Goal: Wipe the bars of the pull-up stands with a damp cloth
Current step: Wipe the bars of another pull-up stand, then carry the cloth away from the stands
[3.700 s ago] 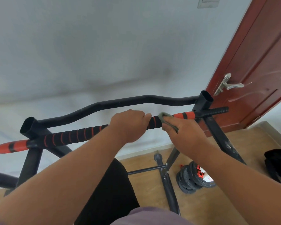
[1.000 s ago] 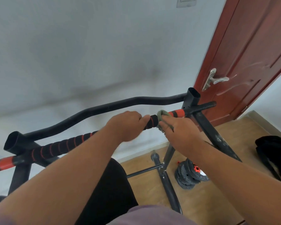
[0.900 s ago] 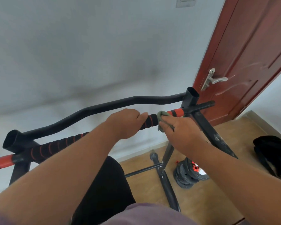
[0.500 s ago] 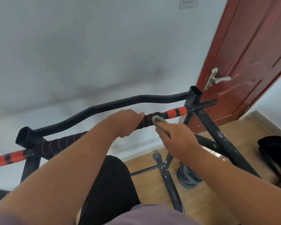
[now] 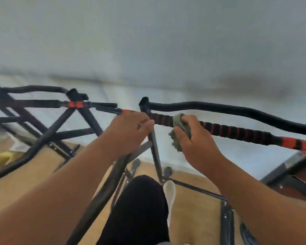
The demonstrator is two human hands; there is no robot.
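A black and red padded bar point(image 5: 237, 130) of the near pull-up stand runs from centre to the right edge. My right hand point(image 5: 193, 138) grips a grey-green cloth point(image 5: 179, 128) wrapped over this bar near its left end. My left hand point(image 5: 129, 131) grips the same bar just left of the stand's upright post point(image 5: 144, 103), over its red section. A curved black top bar point(image 5: 237, 110) runs behind. A second stand point(image 5: 72, 104) with the same red and black bar is at the left.
The stands' black legs and cross braces point(image 5: 88, 131) spread over the wooden floor point(image 5: 25, 174). A yellow object point(image 5: 0, 160) lies at the far left. A white wall point(image 5: 148, 41) fills the background. My dark trouser leg point(image 5: 140, 209) and light sock point(image 5: 170, 190) are below.
The view has swung left; the door is out of sight and a second stand shows. Both hands have slid along the bar to its left end, cloth still in my right hand.
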